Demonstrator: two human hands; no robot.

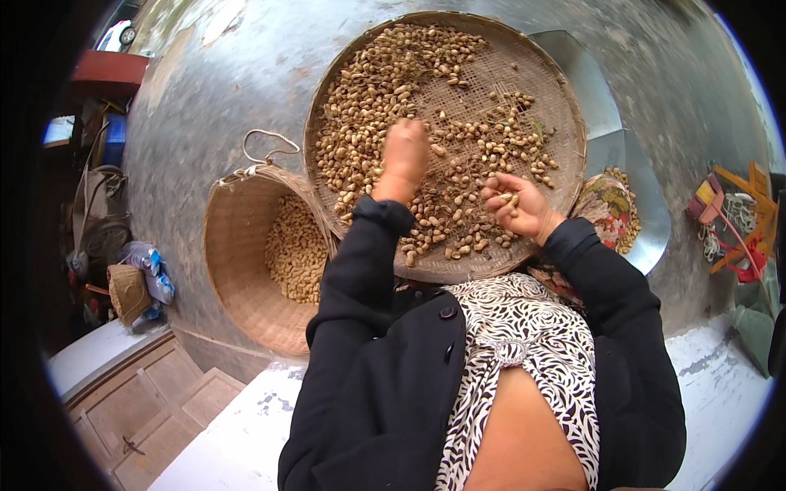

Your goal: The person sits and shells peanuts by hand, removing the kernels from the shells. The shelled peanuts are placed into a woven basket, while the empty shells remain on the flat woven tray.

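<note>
A round woven bamboo tray [556,92] lies before me, with unshelled peanuts [359,116] heaped thickly on its left side and scattered loosely over the middle and right. My left hand [406,147] is above the inner edge of the heap, blurred, its fingers curled and turned away; what it may hold is hidden. Palm up, my right hand [516,202] is over the tray's lower right part, with a few peanuts [509,199] between its bent fingers. Bits of stem and a green leaf [538,131] lie among the scattered peanuts.
A deep woven basket [236,245] with a rope handle, holding peanuts, stands against the tray's left side. At the right are a sheet-metal scoop-like container [654,212] with peanuts and a patterned cloth [599,202]. Farther right are a broom [706,199] and an orange wooden frame [758,190].
</note>
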